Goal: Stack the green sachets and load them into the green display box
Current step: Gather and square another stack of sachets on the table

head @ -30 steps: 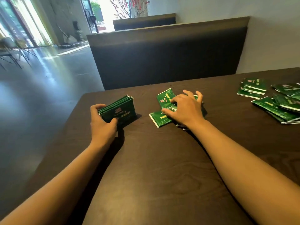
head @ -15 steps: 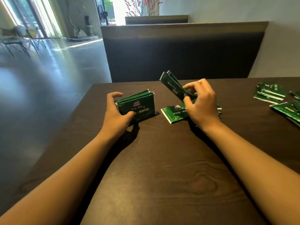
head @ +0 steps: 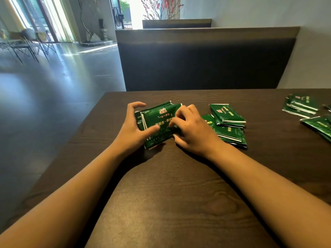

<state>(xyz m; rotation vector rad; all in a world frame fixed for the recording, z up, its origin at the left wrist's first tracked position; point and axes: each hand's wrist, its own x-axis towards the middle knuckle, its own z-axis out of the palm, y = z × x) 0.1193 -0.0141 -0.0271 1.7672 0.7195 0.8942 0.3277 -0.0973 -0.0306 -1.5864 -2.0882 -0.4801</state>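
A stack of green sachets [head: 157, 122] stands tilted on its edge on the dark wooden table [head: 179, 203]. My left hand [head: 132, 129] grips the stack from the left, thumb across its front and fingers curled over its far side. My right hand [head: 193, 131] holds the stack's right end, fingertips curled onto the front sachet. A loose pile of green sachets [head: 227, 122] lies flat just right of my right hand. The green display box is not in view.
More green sachets lie at the table's far right, one group [head: 300, 106] further back and another [head: 318, 125] at the frame edge. A dark booth backrest [head: 206, 63] rises behind the table. The table's left edge drops to a shiny floor [head: 44, 95].
My right hand lifted sachets from the loose pile, carried them left and set them against the stack held by my left hand. The view shifted left.
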